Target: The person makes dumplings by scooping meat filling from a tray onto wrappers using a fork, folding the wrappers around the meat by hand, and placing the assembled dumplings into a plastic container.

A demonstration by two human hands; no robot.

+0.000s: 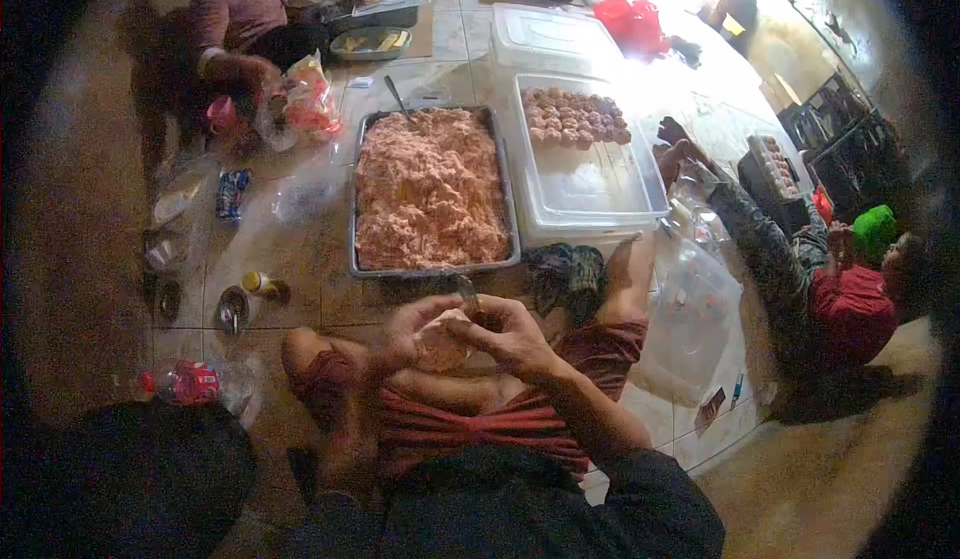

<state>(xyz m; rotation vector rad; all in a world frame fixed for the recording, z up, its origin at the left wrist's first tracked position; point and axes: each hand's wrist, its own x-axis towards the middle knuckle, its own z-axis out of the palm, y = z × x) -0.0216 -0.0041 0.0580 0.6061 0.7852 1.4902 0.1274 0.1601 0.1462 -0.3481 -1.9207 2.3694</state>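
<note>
My left hand [408, 334] and my right hand [512, 337] meet above my lap, fingers curled inward. Between them is a pinkish lump of minced meat [443, 347], partly covered by the fingers. A small shiny piece, perhaps a spoon [465, 291], shows at the right fingertips; its lower part is hidden. Just beyond my hands, a deep metal tray [515, 221] is heaped with minced meat [430, 184], and a spoon handle [397, 97] sticks up at its far end. To its right, a clear plastic container [580, 187] holds rows of meatballs [572, 117].
A clear lid [690, 329] lies right of my knee. Left are a bottle [195, 383], a small yellow-capped jar [258, 283] and a blue packet [233, 195]. One person [245, 19] sits far left beside plastic bags [310, 99]; another [850, 299] is at right.
</note>
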